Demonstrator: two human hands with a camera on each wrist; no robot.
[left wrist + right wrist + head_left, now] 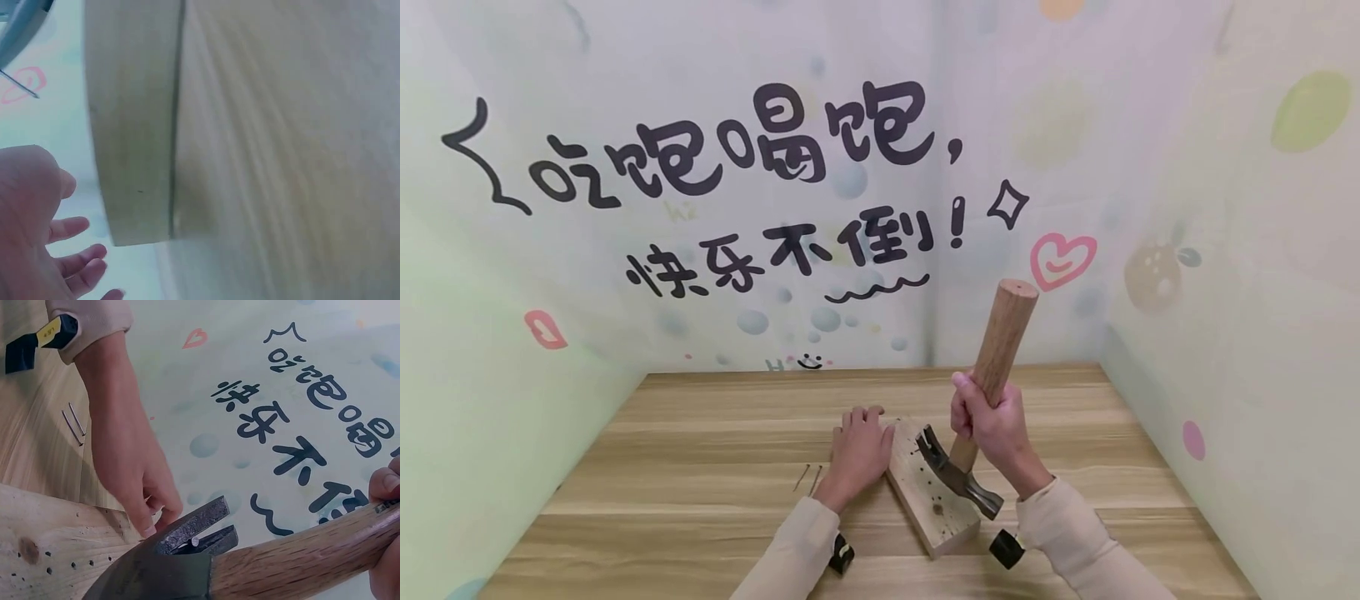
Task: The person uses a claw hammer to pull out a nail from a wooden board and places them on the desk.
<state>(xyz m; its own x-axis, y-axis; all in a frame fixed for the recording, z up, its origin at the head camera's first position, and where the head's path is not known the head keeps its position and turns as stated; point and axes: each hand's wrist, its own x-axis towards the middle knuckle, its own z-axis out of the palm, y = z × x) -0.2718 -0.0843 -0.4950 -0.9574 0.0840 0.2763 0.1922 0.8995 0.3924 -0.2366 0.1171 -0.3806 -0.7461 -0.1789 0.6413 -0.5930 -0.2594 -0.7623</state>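
Handling the claw hammer point(997, 358) well is probably calling for a steady wrist, keeping the nail point(195, 542) seated in its claw and the left hand point(859, 450) clear of the tip. The right hand point(1000, 433) is gripping the handle; the hammer's head is hovering over the wooden board point(921, 504) on the counter point(700, 483). The long axis is slanting steeply, butt uppermost and leaning right, claw pointing left and away. The left fingers are bending loosely, holding nothing visible.

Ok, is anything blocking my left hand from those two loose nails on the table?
Nothing visible is: only bare tabletop lies between your left hand and the two loose nails. The claw hammer is on that hand's other side.
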